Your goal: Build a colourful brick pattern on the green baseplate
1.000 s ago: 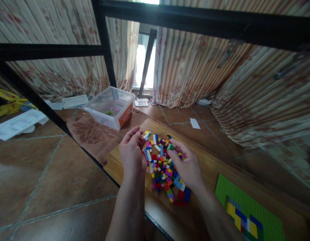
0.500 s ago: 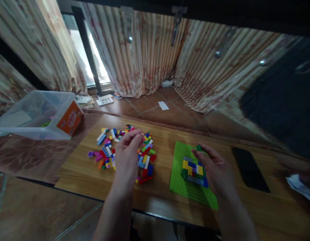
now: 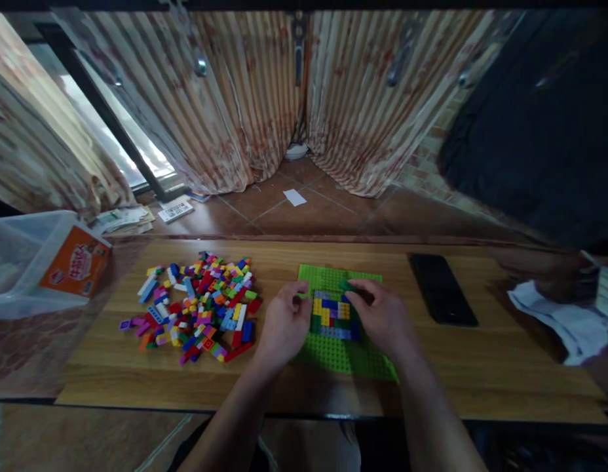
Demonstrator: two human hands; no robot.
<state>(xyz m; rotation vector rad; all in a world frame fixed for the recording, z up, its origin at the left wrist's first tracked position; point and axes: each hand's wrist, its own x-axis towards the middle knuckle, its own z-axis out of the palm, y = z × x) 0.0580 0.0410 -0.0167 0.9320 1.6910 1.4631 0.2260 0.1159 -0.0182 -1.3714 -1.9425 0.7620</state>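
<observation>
A bright green baseplate point(image 3: 338, 357) lies on the wooden table, bearing a low rectangle of yellow, blue, grey, green and red bricks point(image 3: 331, 307). Between the thumb and forefinger of my right hand point(image 3: 385, 318) is a small dark green brick point(image 3: 346, 285), just above the upper edge of that build. My left hand point(image 3: 285, 324) is at the baseplate's left side, its fingers curled near the build's left edge. Whatever it may hold is hidden by the fingers. To its left spreads a loose pile of many-coloured bricks point(image 3: 206, 308).
A black phone point(image 3: 442, 288) lies right of the baseplate, with crumpled white paper point(image 3: 562, 321) farther right. A clear plastic bin point(image 3: 29, 262) with an orange label stands at the left. Papers point(image 3: 122, 219) lie on the floor behind the table, before striped curtains point(image 3: 240, 98).
My left hand has moved right, from over the brick pile to the baseplate. My right hand still holds the green brick near the build. The camera view has turned rightward and levelled.
</observation>
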